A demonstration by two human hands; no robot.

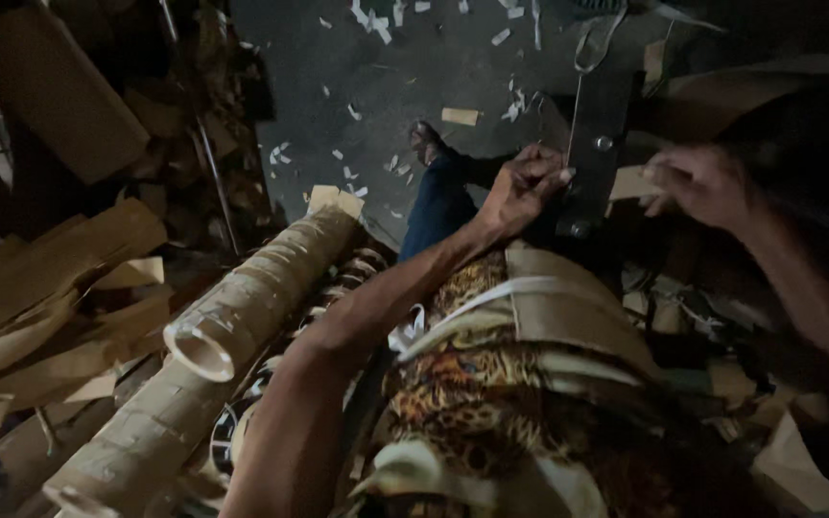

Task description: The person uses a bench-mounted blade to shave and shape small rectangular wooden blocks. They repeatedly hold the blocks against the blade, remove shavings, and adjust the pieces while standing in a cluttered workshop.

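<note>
1. The left hand (522, 190) is curled into a loose fist, its fingertips pressed against the left edge of a dark metal plate (595, 144) that stands upright in front of the person; whether it pinches something thin there I cannot tell.
2. The right hand (698, 182) hovers just beside the plate's right edge, fingers bent and apart, holding nothing that shows.
3. The plate carries two round bolts and a thin wire (576, 105) running up its left side.
4. By the look of it, the step in hand is steadying or adjusting the plate, with the left hand doing the work.
5. A next move would call for the right hand to close in on the plate's free edge, and for care in the dim light.
6. Cardboard tubes (242, 307) lie to the left, near strips of brown cardboard (40, 288); paper scraps (376, 19) litter the dark floor (338, 86).
</note>
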